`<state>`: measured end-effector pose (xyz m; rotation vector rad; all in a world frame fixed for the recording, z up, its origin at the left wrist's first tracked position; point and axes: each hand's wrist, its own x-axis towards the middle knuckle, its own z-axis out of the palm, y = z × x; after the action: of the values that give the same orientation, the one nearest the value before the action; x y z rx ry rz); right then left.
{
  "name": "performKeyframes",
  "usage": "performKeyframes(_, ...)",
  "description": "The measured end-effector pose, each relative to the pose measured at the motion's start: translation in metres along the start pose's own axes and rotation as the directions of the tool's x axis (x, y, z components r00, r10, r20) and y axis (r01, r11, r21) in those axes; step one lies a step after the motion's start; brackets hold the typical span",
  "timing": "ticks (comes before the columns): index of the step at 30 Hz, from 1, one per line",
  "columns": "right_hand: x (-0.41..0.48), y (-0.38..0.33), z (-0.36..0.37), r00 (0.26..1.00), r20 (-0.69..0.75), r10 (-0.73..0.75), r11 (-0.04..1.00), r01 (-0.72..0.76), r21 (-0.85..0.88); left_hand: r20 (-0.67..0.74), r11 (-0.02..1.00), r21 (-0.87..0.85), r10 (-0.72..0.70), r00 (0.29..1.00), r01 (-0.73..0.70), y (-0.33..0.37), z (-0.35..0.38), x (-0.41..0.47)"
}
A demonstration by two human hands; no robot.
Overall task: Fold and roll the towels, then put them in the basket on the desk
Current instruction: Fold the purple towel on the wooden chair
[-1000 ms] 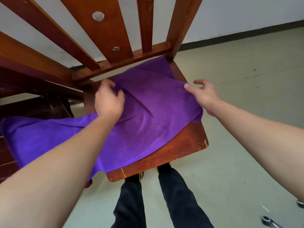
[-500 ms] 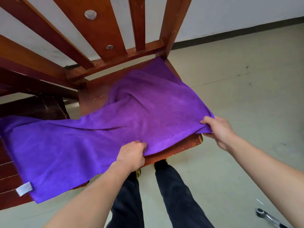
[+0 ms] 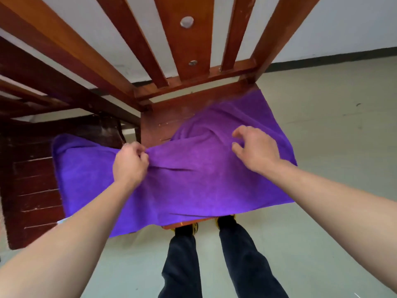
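Dark slatted wood [image 3: 32, 179] sits far left, and the towel [image 3: 193, 186] overhangs toward it unsupported. The rest of the towel lies across the chair seat [image 3: 163, 119], with its near edge hanging off the front. It's one layer, rumpled, with no fold in it. No basket or desk in view.

Left hand [image 3: 130, 163] pinches a bunched ridge of cloth near the seat's left edge, fingers curled tight on it. The creases fan out from that pinch.

Right hand [image 3: 256, 150] is over the towel's right half, well apart from the left. Its fingers are spread and half bent with nothing between them. We can't tell if the tips touch the cloth.

Handling, as we judge it:
- It's soft, limp and light, so it holds no shape and sags wherever it's unsupported.
- The pile looks grippy, so a slip is unlikely. It'll drag on the wood and wrinkle.
- A mid-cloth pinch only bunches it. We'd take the corners or hem, one per hand, and pull taut to square it up.
- The left overhang is the bigger share and could pull the towel off the seat, so we'd mind it.
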<state>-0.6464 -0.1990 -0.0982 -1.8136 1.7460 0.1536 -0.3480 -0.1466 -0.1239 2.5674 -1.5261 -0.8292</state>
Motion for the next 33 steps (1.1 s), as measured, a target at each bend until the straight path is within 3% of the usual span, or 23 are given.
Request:
performKeyframes(3,0.034,-0.065,0.014,0.97,0.024,-0.242,0.97,0.242,-0.021,-0.092,0.99,0.138,-0.024,0.995,0.037,-0.049,-0.028,0.025)
performKeyframes(5,0.053,-0.1,0.024,0.945,0.02,-0.328,0.943,0.328,-0.055,-0.14,0.971,0.235,-0.008,0.99,0.041,-0.08,-0.043,0.038)
performKeyframes(8,0.074,-0.133,0.041,0.922,0.114,-0.369,0.912,0.383,-0.145,-0.042,0.918,0.397,0.024,0.999,-0.005,-0.115,-0.058,0.056)
performKeyframes(11,0.081,-0.143,0.057,0.915,0.264,-0.304,0.856,0.384,-0.346,0.07,0.881,0.467,0.046,0.997,-0.074,-0.135,-0.062,0.063)
performKeyframes(13,0.083,-0.137,0.056,0.939,0.25,-0.234,0.87,0.317,-0.376,0.056,0.898,0.436,0.036,0.998,-0.057,-0.14,-0.065,0.063)
performKeyframes(18,0.099,-0.123,0.032,0.995,-0.102,0.0,0.997,-0.008,-0.082,-0.226,0.969,0.227,-0.042,0.973,0.094,-0.149,-0.079,0.07)
performKeyframes(21,0.104,-0.126,0.029,0.99,-0.128,0.061,0.994,-0.072,-0.088,-0.273,0.975,0.123,-0.148,0.951,0.187,-0.156,-0.085,0.076)
performKeyframes(24,0.084,-0.142,0.038,0.988,-0.137,-0.073,0.988,0.053,-0.145,-0.207,0.937,0.01,-0.34,0.917,0.349,-0.175,-0.08,0.062)
performKeyframes(27,0.058,-0.185,0.058,0.956,-0.037,-0.291,0.944,0.28,-0.175,-0.061,0.864,-0.101,-0.501,0.863,0.494,-0.204,-0.074,0.031)
performKeyframes(30,0.05,-0.247,0.089,0.87,0.123,-0.477,0.852,0.493,-0.179,0.039,0.806,-0.15,-0.574,0.818,0.573,-0.226,-0.067,-0.003)
performKeyframes(33,0.064,-0.31,0.116,0.789,0.212,-0.577,0.778,0.609,-0.151,0.123,0.758,-0.222,-0.602,0.789,0.613,-0.234,-0.055,-0.028)
